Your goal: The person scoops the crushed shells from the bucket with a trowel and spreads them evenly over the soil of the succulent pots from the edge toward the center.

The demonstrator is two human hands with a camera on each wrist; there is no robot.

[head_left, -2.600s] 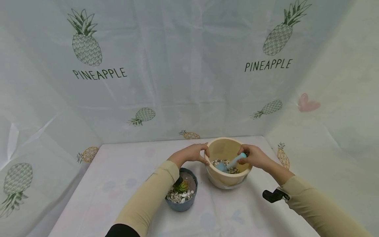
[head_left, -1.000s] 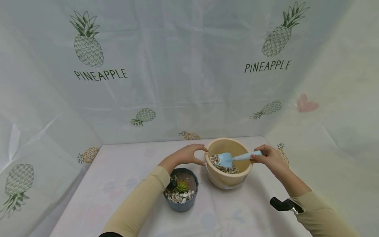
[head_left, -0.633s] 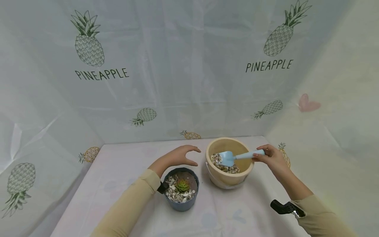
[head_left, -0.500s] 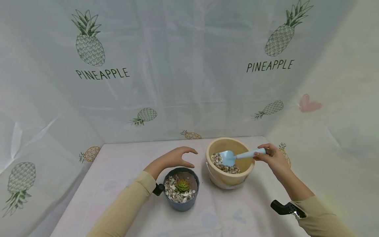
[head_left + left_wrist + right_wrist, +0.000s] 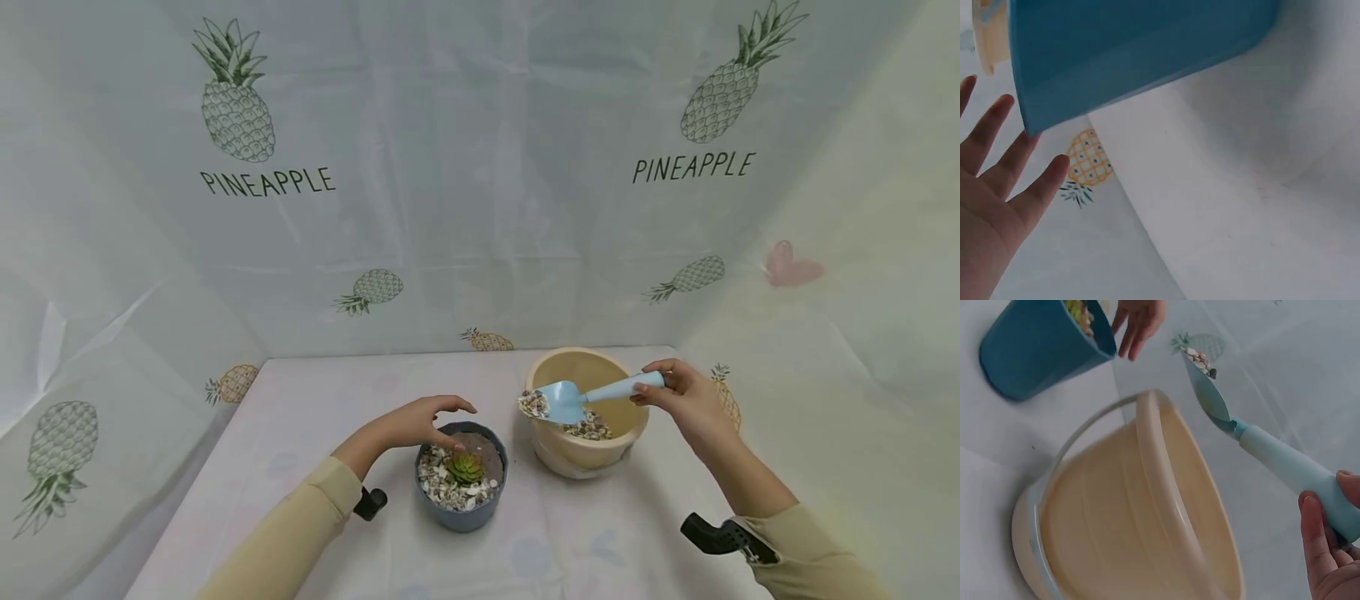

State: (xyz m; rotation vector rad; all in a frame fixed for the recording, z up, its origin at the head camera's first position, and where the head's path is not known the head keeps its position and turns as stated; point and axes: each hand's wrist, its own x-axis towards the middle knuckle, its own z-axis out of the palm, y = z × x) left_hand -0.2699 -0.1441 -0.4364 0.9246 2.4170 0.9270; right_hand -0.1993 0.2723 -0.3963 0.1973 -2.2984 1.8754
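Pale tabletop: gravel-laden trowel above bucket

The right hand pinches the handle, right of the bucket; the left hand, fingers spread, hangs at the blue pot, left of the bucket.

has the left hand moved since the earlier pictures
Yes, leftward and lower in the head view: the left hand, earlier at the rim of the beige bucket, is now apart from it, at the far rim of the plant pot.
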